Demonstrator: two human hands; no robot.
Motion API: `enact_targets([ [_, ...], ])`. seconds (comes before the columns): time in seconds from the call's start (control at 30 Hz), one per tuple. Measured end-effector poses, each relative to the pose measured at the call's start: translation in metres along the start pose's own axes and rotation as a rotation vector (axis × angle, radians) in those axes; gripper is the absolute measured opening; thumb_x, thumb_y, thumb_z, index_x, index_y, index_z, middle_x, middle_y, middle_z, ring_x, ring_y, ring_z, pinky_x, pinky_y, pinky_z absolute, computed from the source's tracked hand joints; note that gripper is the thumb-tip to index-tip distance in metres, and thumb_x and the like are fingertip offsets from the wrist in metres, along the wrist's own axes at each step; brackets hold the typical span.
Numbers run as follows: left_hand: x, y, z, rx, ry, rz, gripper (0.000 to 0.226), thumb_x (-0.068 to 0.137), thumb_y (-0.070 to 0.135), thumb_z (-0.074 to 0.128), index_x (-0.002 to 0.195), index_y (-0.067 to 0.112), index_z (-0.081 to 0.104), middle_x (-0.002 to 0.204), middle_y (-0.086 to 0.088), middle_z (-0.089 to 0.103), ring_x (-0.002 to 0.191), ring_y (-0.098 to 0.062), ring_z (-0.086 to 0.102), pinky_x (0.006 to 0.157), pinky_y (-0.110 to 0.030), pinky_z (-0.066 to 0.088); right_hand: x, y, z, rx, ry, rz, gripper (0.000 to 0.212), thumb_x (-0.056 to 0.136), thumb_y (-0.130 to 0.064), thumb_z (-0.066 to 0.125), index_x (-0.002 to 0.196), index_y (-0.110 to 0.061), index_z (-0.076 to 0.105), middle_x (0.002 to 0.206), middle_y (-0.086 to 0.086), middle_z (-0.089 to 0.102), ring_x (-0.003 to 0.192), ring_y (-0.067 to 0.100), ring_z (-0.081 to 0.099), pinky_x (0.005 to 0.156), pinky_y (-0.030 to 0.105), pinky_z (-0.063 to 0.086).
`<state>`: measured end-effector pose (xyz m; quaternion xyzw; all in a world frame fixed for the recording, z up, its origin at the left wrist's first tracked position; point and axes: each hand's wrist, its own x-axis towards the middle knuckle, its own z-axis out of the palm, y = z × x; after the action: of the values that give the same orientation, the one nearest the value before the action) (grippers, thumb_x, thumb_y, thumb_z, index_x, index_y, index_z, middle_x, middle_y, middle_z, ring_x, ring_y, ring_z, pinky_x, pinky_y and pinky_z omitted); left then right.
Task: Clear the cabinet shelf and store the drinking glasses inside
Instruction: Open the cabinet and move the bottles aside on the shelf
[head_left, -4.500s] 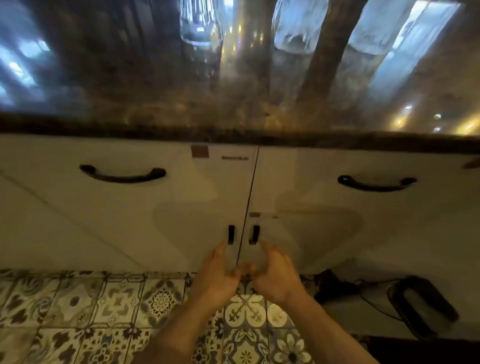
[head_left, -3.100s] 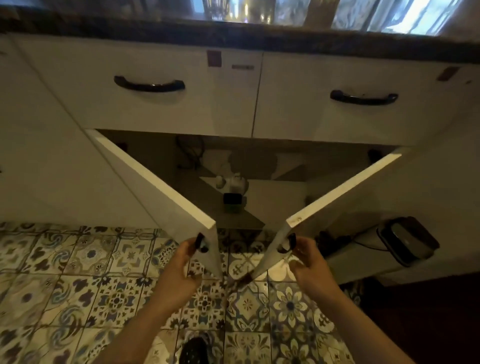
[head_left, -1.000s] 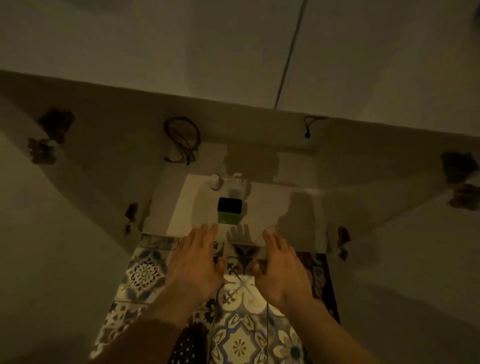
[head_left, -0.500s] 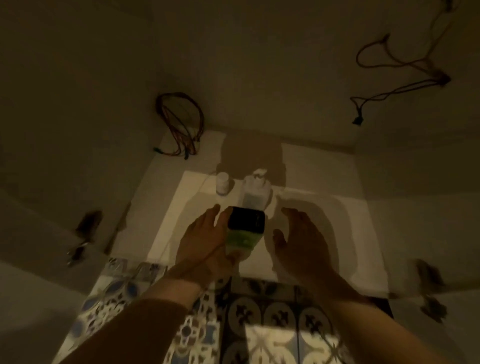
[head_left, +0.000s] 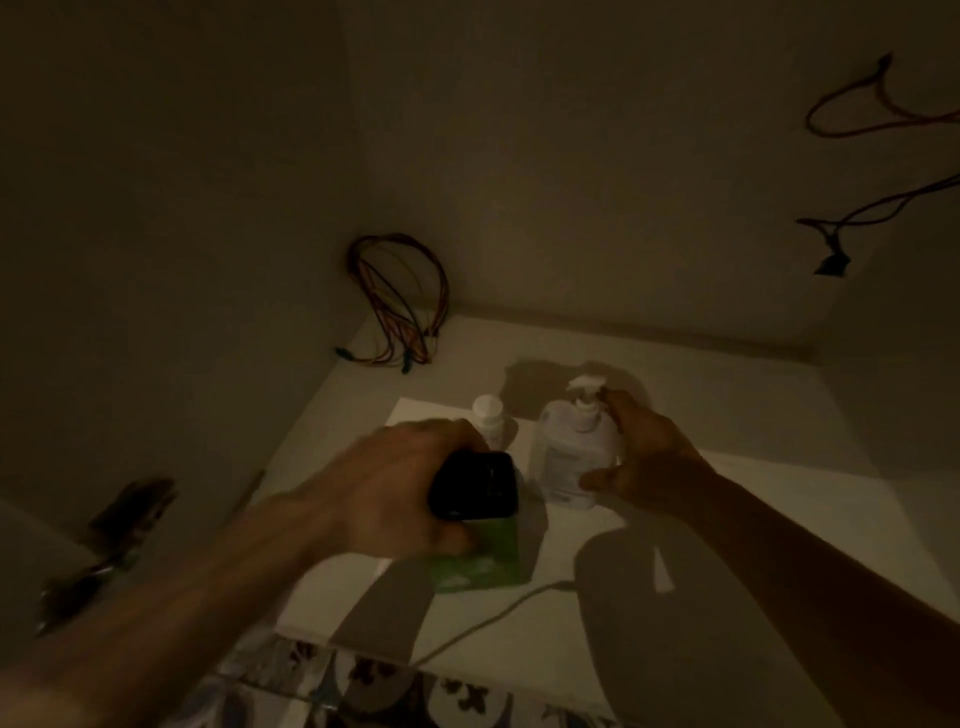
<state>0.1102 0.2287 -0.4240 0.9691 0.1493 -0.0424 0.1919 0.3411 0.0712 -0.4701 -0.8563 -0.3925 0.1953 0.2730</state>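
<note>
I look into the dim open cabinet at its white shelf (head_left: 727, 519). My left hand (head_left: 395, 488) is wrapped around a green bottle with a black cap (head_left: 475, 519) near the shelf's front. Behind it stands a white pump bottle (head_left: 571, 452); my right hand (head_left: 649, 452) curves around its right side with fingers apart, a fingertip by the pump head. A small white bottle (head_left: 488, 415) stands just left of the pump bottle. No drinking glasses are in view.
A bundle of coloured wires (head_left: 400, 296) hangs in the back left corner. More wires (head_left: 857, 208) dangle at the upper right. A thin white cable (head_left: 483, 629) runs across the shelf's front. A door hinge (head_left: 119, 525) sits on the left wall; patterned floor tiles (head_left: 363, 686) lie below.
The cabinet doors were pulled open and I leaned inside. My left hand has closed around the green bottle, and my right hand has moved forward to the pump bottle.
</note>
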Motion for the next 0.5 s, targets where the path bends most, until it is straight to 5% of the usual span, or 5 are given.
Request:
enact_targets([
  [0.2, -0.006, -0.088, -0.051, -0.04, 0.148, -0.233, 0.066, 0.065, 0.033, 0.089, 0.122, 0.033, 0.057, 0.112, 0.011, 0.064, 0.101, -0.011, 0.063, 0.088, -0.034, 0.054, 0.003, 0.011, 0.009, 0.039, 0.078, 0.026, 0.075, 0.068, -0.019, 0.089, 0.134, -0.026, 0.054, 0.128, 0.001, 0.058, 0.112, 0.025, 0.058, 0.097, 0.048, 0.049],
  [0.4, 0.033, -0.136, -0.05, -0.113, 0.193, -0.253, 0.067, 0.067, 0.008, 0.09, 0.125, 0.007, 0.058, 0.118, -0.007, 0.064, 0.105, -0.019, 0.061, 0.081, -0.022, 0.044, -0.011, 0.01, 0.004, -0.031, 0.033, -0.031, 0.062, 0.071, -0.021, 0.089, 0.125, -0.02, 0.058, 0.117, 0.003, 0.063, 0.101, 0.023, 0.063, 0.088, 0.043, 0.053],
  [0.5, 0.051, -0.154, -0.045, -0.124, 0.162, -0.236, 0.069, 0.067, 0.0, 0.088, 0.128, 0.003, 0.056, 0.124, -0.014, 0.061, 0.113, -0.028, 0.06, 0.093, -0.038, 0.05, -0.023, 0.007, 0.001, -0.156, 0.053, -0.108, 0.066, 0.067, -0.02, 0.091, 0.124, -0.018, 0.058, 0.112, -0.002, 0.061, 0.092, 0.016, 0.063, 0.078, 0.032, 0.055],
])
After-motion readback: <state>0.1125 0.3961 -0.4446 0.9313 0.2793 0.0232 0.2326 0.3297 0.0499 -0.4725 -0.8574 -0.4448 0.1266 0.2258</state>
